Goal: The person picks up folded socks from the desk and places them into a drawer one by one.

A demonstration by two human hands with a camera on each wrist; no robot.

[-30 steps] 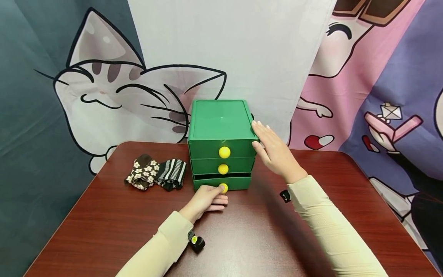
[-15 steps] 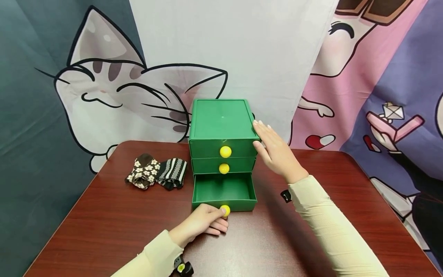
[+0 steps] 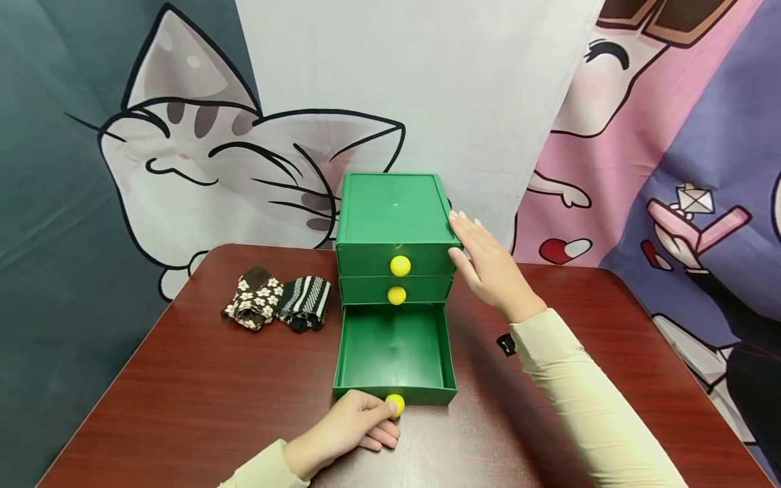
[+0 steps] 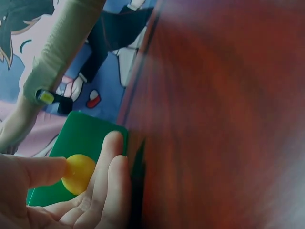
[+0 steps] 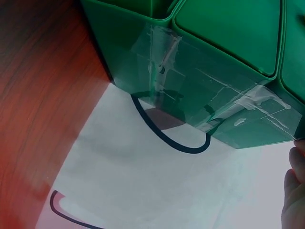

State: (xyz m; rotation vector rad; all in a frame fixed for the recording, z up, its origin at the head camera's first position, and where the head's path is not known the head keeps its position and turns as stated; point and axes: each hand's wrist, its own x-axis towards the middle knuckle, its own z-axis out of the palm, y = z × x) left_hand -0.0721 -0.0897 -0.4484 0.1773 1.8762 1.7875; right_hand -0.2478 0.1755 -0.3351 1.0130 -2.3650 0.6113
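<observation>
Pulled further out than half a second ago, the bottom green plastic drawer [image 3: 394, 356] lies open on the dark red wooden bench [image 3: 183, 407], long axis toward the person. Left hand [image 3: 348, 430] pinches its round yellow knob [image 3: 396, 404]; right hand [image 3: 488, 268] presses flat, fingers straight, against the green three-drawer cabinet [image 3: 393, 217].

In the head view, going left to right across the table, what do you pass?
Floral folded sock → striped folded sock → green drawer unit, its bottom drawer pulled out by the left hand pinching the yellow knob → right hand flat against the unit's side.
</observation>
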